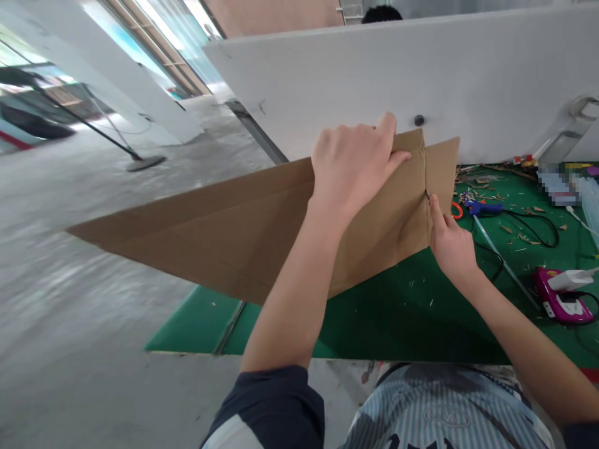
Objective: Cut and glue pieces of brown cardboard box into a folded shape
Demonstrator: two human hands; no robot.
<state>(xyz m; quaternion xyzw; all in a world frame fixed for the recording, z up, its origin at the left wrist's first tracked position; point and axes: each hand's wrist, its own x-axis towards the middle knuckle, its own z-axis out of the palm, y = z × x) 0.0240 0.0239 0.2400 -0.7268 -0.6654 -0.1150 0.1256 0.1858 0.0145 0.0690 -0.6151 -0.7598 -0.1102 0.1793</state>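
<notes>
- Step in hand, as far as I can judge: I'm working a crease near the end of a big cardboard sheet (pixel 224 231), holding it up off the bench rather than flat on it.
- My left hand (pixel 350 168) is holding the sheet, fingers hooked over its top edge and thumb on the face, just left of the crease.
- My right hand (pixel 452 246) is in a narrow pinch right at the crease. A tiny dark sliver (pixel 427 194) sits at my index fingertip (pixel 433 202), but I can't tell what it is or if I'm gripping it.
- The next move calls for a steady hold, imo, since the long end has nothing under it.
- The sheet sits between and under my hands. Its long axis runs roughly level across my view, with the pointed end way out left of my left hand, over the concrete floor (pixel 93 293).
- Short flap end is just past my right fingers, toward the white panel (pixel 468 81).
- Right of my right hand, on the green mat (pixel 388 318): cardboard shavings (pixel 482 181), a blue-handled tool (pixel 484 207), a metal ruler (pixel 508 274) and a pink tool (pixel 556 299).
</notes>
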